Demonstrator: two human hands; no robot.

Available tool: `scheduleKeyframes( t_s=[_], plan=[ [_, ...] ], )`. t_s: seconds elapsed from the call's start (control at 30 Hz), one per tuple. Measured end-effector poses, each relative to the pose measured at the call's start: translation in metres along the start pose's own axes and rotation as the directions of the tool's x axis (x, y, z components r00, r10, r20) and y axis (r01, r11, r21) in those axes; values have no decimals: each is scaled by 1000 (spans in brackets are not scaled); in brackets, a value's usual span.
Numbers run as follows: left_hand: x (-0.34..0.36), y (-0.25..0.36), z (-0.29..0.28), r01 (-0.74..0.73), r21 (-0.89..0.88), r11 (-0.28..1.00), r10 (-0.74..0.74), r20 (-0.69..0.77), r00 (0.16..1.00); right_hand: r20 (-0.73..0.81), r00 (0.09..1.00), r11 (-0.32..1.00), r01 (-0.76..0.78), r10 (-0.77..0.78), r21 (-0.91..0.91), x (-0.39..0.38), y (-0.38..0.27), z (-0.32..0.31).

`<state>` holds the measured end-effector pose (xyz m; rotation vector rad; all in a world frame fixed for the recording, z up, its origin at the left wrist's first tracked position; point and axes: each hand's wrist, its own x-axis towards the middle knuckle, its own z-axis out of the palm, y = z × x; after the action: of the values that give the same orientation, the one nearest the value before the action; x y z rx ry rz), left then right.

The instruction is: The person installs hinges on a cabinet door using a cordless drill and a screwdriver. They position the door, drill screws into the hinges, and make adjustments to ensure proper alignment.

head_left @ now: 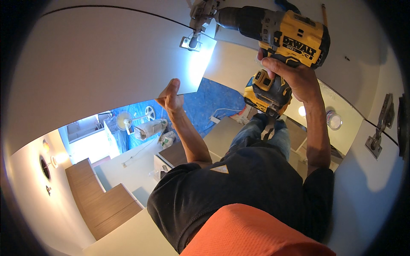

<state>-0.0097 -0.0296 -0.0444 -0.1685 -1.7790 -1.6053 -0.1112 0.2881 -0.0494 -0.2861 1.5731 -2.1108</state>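
An indoor fit-out site, whether home or business unclear, shown by a cordless drill [294, 38], a white cabinet panel [98, 55] with a metal hinge [186, 43] near its upper right corner, brown wood-grain boards [100, 205], and blue plastic sheeting [215, 98] beyond its lower right corner.

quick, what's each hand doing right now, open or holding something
Left hand: closed on the edge of the white panel.
Right hand: closed around the grip of the yellow and black drill.

L head fisheye cam, facing dwn, close.
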Motion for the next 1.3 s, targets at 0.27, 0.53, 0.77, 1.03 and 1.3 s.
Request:
scheduleKeyframes(
  t_s=[0.27, 0.53, 0.77, 1.03, 1.3],
  plan=[
    [-1, -1, -5, -1, -21, 1000, 2, 27, 1000, -29, 998, 999, -47, 47, -2, 1, -1, 2],
    [-3, -4, -8, -35, 64, 997, 32, 44, 999, -21, 998, 998, -58, 58, -21, 2, 1, 2],
    [-5, -5, -11, -11, 24, 1000, 10, 50, 999, -29, 998, 997, -58, 57, -50, 2, 1, 5],
    [-6, -5, -14, 26, 8, 1000, -27, 61, 998, -41, 998, 997, -47, 44, -65, 4, -1, 9],
    [-13, 8, 12, 67, 57, 996, -59, -132, 989, -50, 999, 995, 1, -6, -97, 6, 12, 17]
  ],
)
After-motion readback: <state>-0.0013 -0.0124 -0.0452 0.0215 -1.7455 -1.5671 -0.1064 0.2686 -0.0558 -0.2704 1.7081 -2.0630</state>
